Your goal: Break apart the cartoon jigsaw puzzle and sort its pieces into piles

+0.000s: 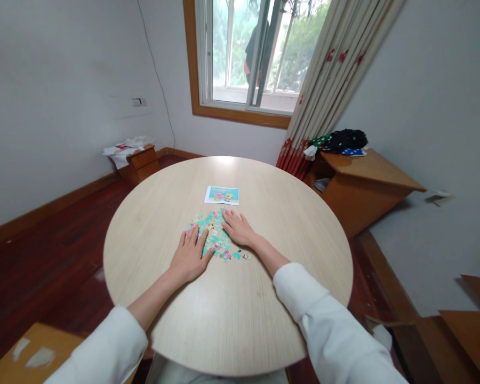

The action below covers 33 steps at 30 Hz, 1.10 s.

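Note:
A loose pile of small jigsaw puzzle pieces [214, 226], mostly turquoise with some pink and yellow, lies on the round pale wood table [208, 314]. At the pile's left side my left hand [189, 256] rests flat with its fingers spread, the fingertips over some pieces. My right hand [238, 228] lies palm down along the right side, fingers stretched out and touching the pile's edge. Neither hand grips anything; what lies beneath the palms is hidden. Just beyond the pile is a printed picture sheet [223, 196] with a pink and a yellow cartoon figure on blue.
A wooden cabinet [368, 181] with dark and patterned cloths on it stands at the right beyond the table. Back left is a small drawer unit [144, 162] with papers or cloth on top. A wooden surface [44, 352] shows at lower left. Behind are a window and curtain [332, 69].

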Motion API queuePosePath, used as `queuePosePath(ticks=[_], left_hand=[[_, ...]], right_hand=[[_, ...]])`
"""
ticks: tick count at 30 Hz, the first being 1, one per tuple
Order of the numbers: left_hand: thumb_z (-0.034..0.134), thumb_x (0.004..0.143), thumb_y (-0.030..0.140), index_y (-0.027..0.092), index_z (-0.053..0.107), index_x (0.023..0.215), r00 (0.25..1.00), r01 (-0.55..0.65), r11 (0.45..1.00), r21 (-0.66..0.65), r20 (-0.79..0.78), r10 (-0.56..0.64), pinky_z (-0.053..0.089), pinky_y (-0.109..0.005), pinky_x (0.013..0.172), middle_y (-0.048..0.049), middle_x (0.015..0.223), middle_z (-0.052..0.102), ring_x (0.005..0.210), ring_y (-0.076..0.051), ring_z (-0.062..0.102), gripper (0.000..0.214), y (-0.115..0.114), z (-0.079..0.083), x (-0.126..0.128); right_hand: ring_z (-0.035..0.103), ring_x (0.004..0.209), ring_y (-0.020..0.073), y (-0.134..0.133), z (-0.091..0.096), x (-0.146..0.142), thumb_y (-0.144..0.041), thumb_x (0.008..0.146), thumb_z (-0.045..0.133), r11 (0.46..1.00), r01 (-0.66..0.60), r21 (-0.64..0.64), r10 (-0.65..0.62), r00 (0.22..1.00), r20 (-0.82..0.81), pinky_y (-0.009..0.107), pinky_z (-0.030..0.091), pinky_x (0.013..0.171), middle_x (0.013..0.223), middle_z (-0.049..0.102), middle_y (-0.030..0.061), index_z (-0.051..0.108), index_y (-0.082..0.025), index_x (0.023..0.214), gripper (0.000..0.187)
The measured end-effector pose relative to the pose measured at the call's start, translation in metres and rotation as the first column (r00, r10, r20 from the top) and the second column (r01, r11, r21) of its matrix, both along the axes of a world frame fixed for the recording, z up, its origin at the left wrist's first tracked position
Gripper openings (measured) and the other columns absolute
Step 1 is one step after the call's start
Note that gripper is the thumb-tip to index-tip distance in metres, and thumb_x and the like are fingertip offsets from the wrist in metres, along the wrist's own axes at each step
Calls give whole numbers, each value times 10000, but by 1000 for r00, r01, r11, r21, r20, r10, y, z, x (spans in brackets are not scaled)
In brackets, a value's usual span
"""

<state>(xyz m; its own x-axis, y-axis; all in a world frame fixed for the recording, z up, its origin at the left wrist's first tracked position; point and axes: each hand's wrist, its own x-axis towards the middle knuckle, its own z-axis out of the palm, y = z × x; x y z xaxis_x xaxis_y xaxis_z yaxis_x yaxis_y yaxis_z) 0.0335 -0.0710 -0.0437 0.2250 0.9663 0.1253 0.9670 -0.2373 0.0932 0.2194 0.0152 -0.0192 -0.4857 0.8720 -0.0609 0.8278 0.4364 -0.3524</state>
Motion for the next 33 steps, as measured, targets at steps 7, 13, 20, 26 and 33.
queuePosePath(ticks=[7,13,20,26,33], left_hand=[[304,929,528,146,307,1459,998,-70,996,-52,0,70,155,-505,1133,-189,1539,204,1420,-305,195,653,11,7,-17],[272,928,541,111,254,1473,996,-80,993,-86,-48,76,113,-529,1133,-208,1537,172,1424,-309,171,694,26,7,-6],[219,942,519,54,255,1465,995,-102,992,-76,-11,101,129,-504,1138,-215,1531,184,1421,-310,185,701,32,5,16],[274,934,521,174,285,1469,1000,-22,1000,-18,14,22,128,-544,1122,-164,1546,193,1422,-323,175,638,43,8,3],[284,947,450,200,316,1458,999,39,997,-71,8,-38,138,-543,1122,-151,1528,269,1409,-313,228,570,45,10,0]], right_hand=[[-41,1442,290,-69,4,27,-673,871,303,999,-16,40,14,999,46,553,20,1137,1573,11,106,132,-241,1503,784],[50,1444,285,-80,-7,19,-615,907,284,994,86,71,-94,988,121,530,70,1146,1567,85,117,157,-230,1501,719],[113,1441,273,-57,-12,12,-443,961,236,983,129,130,-141,986,91,492,107,1150,1557,149,147,197,-134,1492,615],[72,1448,264,-54,-11,12,-448,949,291,969,82,232,-98,994,58,503,53,1152,1567,131,119,225,-175,1487,607],[172,1433,248,-42,-9,1,-392,928,414,924,-93,371,100,995,0,498,72,1144,1538,259,102,458,-265,1375,467]])
